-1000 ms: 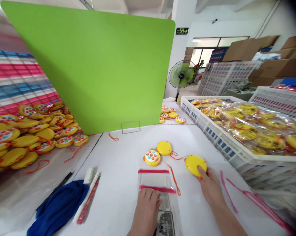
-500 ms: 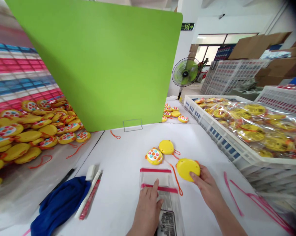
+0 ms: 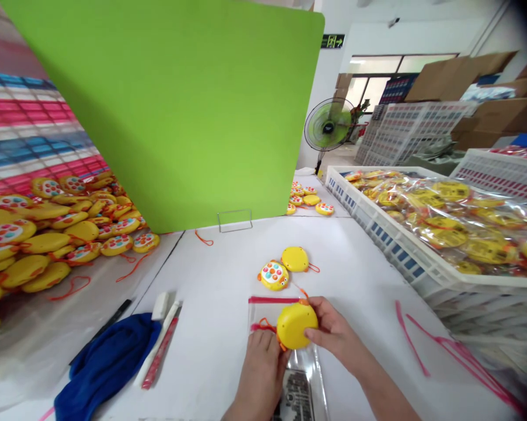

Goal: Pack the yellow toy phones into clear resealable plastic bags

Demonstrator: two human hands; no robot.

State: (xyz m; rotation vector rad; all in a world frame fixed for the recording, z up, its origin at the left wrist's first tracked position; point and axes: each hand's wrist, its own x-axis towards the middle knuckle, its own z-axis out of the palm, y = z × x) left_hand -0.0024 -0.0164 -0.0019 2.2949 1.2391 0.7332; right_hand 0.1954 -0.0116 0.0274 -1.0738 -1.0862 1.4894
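The smooth yellow plastic toy (image 3: 297, 325) is catching a soft gloss, and the clear plastic bag (image 3: 301, 380) beneath it is shining along its thin creases. The orange cord (image 3: 267, 323) is looking like fine woven string. The white table covering (image 3: 219, 275) is appearing smooth and matt, the blue cloth (image 3: 108, 362) is bunching softly, and the white plastic crate (image 3: 390, 248) is showing a smooth moulded lattice.

Toy (image 3: 296, 325) held above a bag (image 3: 263, 310) on the worktable (image 3: 211, 269), crate (image 3: 390, 248) right, toy pile (image 3: 57, 240) left, partition (image 3: 158, 105) behind
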